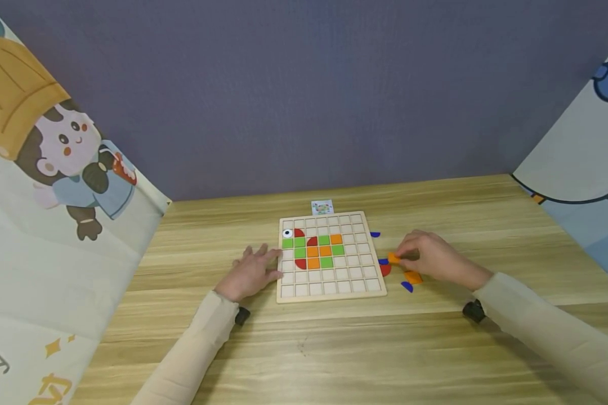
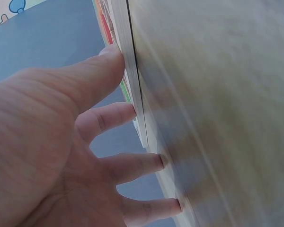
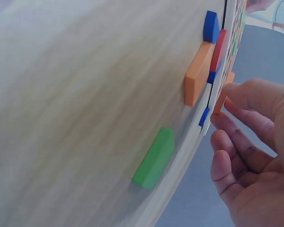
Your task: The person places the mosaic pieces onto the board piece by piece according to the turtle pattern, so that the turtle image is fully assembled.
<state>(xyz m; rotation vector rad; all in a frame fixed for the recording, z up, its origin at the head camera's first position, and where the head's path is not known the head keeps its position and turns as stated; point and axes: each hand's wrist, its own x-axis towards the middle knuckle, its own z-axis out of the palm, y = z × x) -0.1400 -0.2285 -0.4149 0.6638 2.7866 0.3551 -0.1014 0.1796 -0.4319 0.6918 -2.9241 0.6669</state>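
Note:
A wooden grid board lies on the table, with green, orange and red tiles and a white eye piece in several of its squares. My left hand rests at the board's left edge with its fingers spread; in the left wrist view the thumb and index fingertip touch the rim. Right of the board, my right hand pinches an orange tile between thumb and fingers, raised off the table. Beneath that hand lie another orange tile, a red piece and blue half-round pieces.
A small picture card lies behind the board's far edge. One more blue piece sits by its right side. In the right wrist view a green piece lies on the table. A dark panel stands along the back.

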